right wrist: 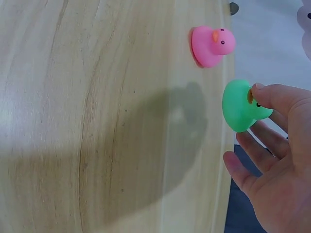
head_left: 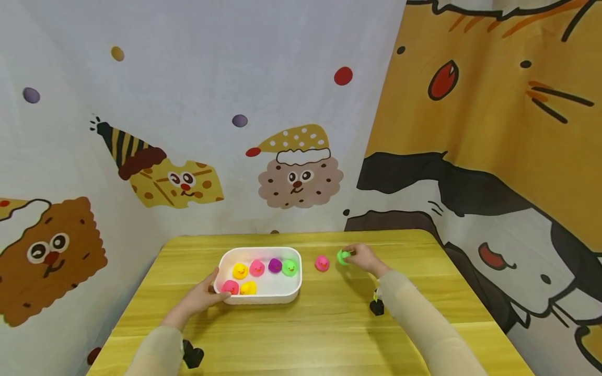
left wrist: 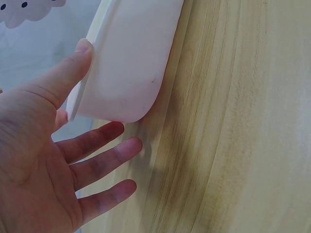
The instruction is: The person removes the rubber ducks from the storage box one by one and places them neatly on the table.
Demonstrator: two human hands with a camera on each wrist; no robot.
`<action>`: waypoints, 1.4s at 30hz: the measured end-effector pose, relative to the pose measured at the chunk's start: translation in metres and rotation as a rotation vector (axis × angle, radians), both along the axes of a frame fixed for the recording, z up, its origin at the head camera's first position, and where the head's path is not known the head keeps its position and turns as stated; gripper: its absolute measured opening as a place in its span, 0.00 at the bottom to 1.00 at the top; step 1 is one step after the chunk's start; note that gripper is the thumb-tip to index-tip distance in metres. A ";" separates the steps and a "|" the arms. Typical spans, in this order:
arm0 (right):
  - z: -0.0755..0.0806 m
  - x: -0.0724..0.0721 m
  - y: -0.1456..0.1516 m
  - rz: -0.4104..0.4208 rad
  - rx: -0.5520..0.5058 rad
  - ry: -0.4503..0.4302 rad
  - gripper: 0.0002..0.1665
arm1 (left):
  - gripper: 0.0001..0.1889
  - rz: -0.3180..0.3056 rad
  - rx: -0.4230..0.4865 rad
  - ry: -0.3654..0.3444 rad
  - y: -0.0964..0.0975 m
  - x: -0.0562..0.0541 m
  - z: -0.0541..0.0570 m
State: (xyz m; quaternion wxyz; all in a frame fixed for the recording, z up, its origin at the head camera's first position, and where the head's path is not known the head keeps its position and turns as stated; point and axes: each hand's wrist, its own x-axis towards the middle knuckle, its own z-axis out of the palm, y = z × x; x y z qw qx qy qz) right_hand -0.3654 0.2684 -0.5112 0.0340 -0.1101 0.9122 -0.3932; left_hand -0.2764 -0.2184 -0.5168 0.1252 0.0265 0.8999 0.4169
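My right hand [head_left: 362, 258] pinches a green rubber duck [right wrist: 238, 107] between thumb and fingers, held above the table in the right wrist view. A pink rubber duck [head_left: 322, 263] stands on the table just left of it. At the left end of a white plastic box [head_left: 263, 300], my left hand [head_left: 201, 297] grips the near corner. Its thumb lies along the rim in the left wrist view, while three fingers [left wrist: 109, 160] spread loosely beside the wall. Inside the box sit several ducks, among them a purple duck [head_left: 275, 266], a green duck [head_left: 289, 268] and a yellow duck [head_left: 240, 271].
The wooden table [head_left: 329, 334] ends at the back against a white curtain [head_left: 188, 78] printed with cartoon figures. To the right hangs a curtain [head_left: 494, 130] with large cartoon animals. Small black pieces show at both wrists.
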 end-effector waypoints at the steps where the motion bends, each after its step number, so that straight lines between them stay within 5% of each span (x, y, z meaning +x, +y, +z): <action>1: -0.001 -0.001 -0.001 -0.001 -0.005 0.000 0.20 | 0.54 0.001 -0.001 0.001 0.000 0.000 0.000; 42: -0.035 -0.007 -0.005 -0.066 -0.053 -0.061 0.19 | 0.52 0.040 -0.012 -0.003 0.004 0.002 -0.001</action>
